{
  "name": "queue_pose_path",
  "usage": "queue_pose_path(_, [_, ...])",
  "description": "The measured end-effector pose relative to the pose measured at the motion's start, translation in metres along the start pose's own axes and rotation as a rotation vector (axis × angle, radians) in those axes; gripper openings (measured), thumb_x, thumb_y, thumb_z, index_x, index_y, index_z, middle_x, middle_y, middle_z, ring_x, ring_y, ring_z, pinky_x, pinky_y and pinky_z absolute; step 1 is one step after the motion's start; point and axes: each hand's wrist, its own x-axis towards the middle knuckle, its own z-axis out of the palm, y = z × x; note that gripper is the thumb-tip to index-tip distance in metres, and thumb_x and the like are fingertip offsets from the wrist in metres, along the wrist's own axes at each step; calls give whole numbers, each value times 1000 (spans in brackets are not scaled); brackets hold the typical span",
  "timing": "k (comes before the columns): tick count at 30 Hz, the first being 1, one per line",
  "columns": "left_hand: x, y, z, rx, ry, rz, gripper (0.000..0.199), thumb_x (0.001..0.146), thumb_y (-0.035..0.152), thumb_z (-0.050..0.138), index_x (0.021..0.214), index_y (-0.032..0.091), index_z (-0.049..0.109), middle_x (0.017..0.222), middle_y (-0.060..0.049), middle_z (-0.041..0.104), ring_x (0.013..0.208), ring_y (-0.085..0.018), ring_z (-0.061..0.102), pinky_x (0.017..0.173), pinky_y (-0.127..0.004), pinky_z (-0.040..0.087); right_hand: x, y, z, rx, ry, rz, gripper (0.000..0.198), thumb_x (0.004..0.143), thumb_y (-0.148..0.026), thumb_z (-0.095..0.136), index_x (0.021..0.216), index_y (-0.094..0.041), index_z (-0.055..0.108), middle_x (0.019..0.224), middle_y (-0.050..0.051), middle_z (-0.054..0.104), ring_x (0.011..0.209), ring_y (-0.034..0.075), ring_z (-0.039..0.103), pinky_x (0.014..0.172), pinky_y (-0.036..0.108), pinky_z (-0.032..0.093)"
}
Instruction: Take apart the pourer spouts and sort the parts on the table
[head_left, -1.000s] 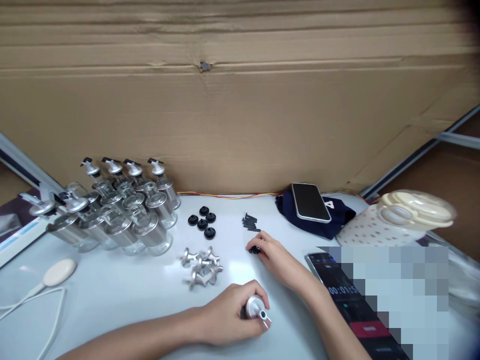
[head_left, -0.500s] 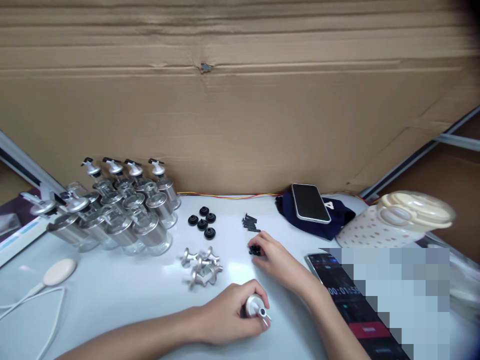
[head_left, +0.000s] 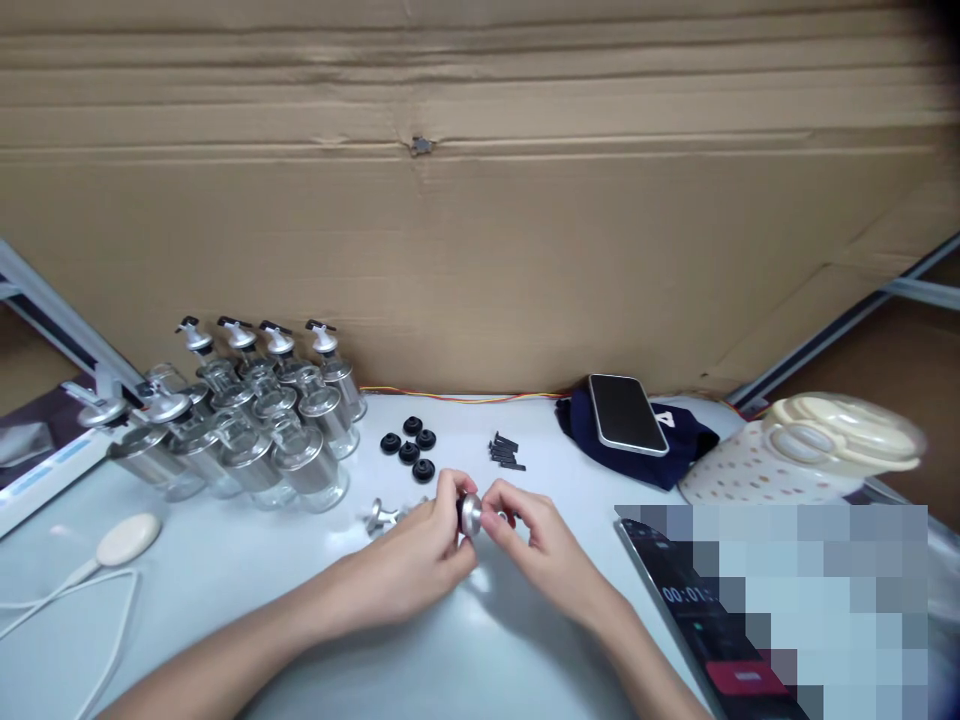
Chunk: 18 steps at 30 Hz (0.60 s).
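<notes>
Head view: cardboard wall [head_left: 480, 230] behind my white table [head_left: 247, 590]; finished glass jars [head_left: 255, 430] cluster far left. Mid-table, my left hand [head_left: 420, 560] pinches a silver cap [head_left: 470, 513] while my right hand [head_left: 536, 540] closes fingertips against it. Loose black washers [head_left: 409, 450], screws [head_left: 506, 452] and silver spouts [head_left: 382, 517] remain, so assembly looks partway.

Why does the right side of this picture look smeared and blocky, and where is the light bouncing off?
In the head view, the cream dotted container at the right edge is smeared and soft, and a pixelated patch blocks out the lower right. The white table shows pale glare near the left hand, the glass jars glint, and the top right corner darkens.
</notes>
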Motion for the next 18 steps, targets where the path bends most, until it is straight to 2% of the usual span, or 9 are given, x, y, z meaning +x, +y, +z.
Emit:
queue_pose_path(3, [3, -3, -3, 138, 108, 172, 24, 92, 21, 36, 116, 20, 38, 86, -1, 57, 67, -12, 54, 64, -25, 44, 0, 2, 2, 39, 97, 31, 46, 92, -55, 32, 63, -20, 41, 57, -3, 42, 54, 12, 39, 54, 25, 31])
queue_pose_path(6, [6, -4, -1, 462, 366, 457, 20, 94, 23, 37, 111, 16, 46, 94, -6, 61, 73, -15, 60, 64, -27, 48, 2, 6, 2, 149, 141, 74, 50, 89, -61, 34, 58, -21, 37, 52, -4, 38, 49, 11, 36, 51, 25, 29])
queue_pose_path(8, [9, -7, 4, 692, 546, 589, 17, 93, 22, 37, 101, 14, 49, 86, -6, 62, 69, -17, 61, 59, -27, 47, 2, 8, 4, 235, 104, 98, 51, 87, -63, 37, 58, -21, 38, 50, -5, 38, 48, 11, 34, 50, 25, 29])
queue_pose_path(10, [13, -10, 8, 823, 647, 616, 17, 90, 20, 33, 89, 15, 50, 74, -4, 60, 57, -16, 57, 49, -26, 43, 2, 8, 8, 316, 64, 110, 51, 85, -65, 39, 59, -21, 37, 49, -5, 37, 47, 10, 33, 49, 25, 29])
queue_pose_path(14, [18, -17, 9, 818, 666, 606, 19, 84, 18, 29, 74, 19, 45, 61, 0, 53, 44, -13, 45, 42, -24, 36, 0, 2, 18, 378, 80, 57, 48, 87, -61, 41, 61, -21, 38, 54, -5, 36, 50, 10, 33, 51, 24, 29])
queue_pose_path(18, [18, -16, 2, 678, 636, 678, 26, 88, 22, 25, 68, 20, 41, 56, 2, 50, 43, -11, 39, 44, -23, 34, -5, -5, 24, 296, 150, -55, 43, 91, -54, 39, 64, -20, 41, 59, -4, 37, 54, 11, 35, 54, 24, 30])
